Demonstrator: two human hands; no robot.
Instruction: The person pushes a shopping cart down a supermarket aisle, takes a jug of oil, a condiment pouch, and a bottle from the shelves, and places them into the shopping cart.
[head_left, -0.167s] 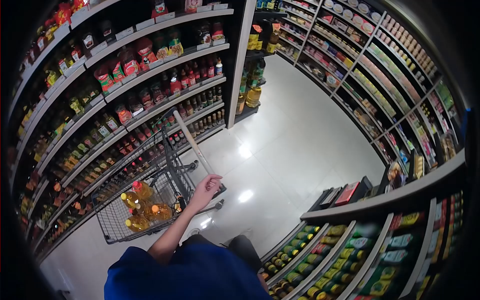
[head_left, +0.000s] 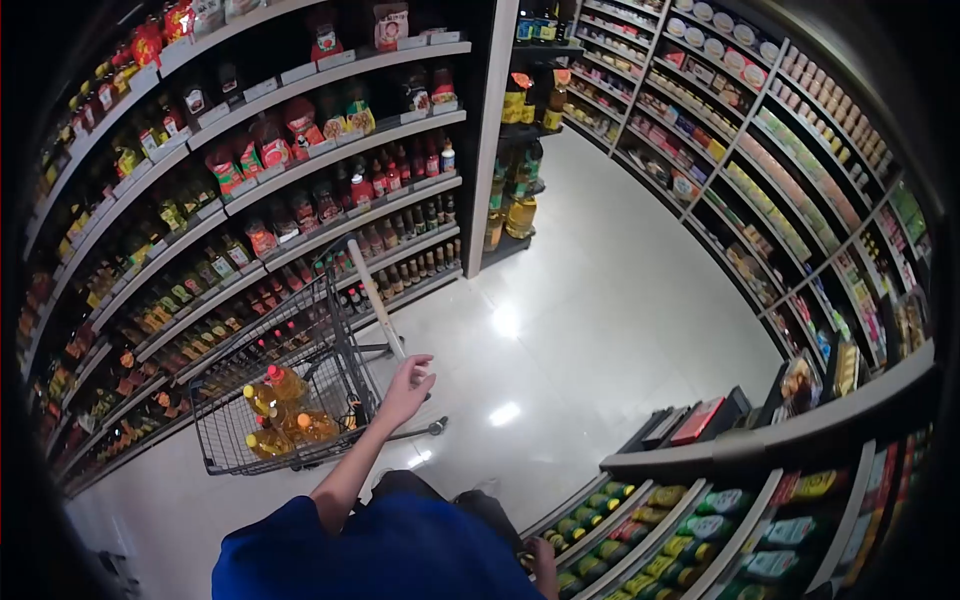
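Note:
A black wire shopping cart [head_left: 225,440] stands on the left, and its pale push handle [head_left: 370,285] slants toward me. My left hand [head_left: 405,388] lies over the near end of that handle, fingers loosely curled around it. Several large bottles of golden oil [head_left: 290,420] with red, yellow and orange caps sit together in the cart basket. At the lower right, my right hand [head_left: 543,560] hangs by my side close to a shelf of bottles. Only part of it shows, and its fingers cannot be made out clearly.
Tall shelves [head_left: 330,140] of sauces and packets line the left side. Tilted rows of green and yellow bottles [head_left: 690,550] stand close on my right. A pale tiled floor [head_left: 560,330] runs ahead to more stocked shelves [head_left: 740,140].
My left hand has shifted slightly left and down, and the handle's near end has moved with it. My right hand has come into clearer view beside the lower shelf.

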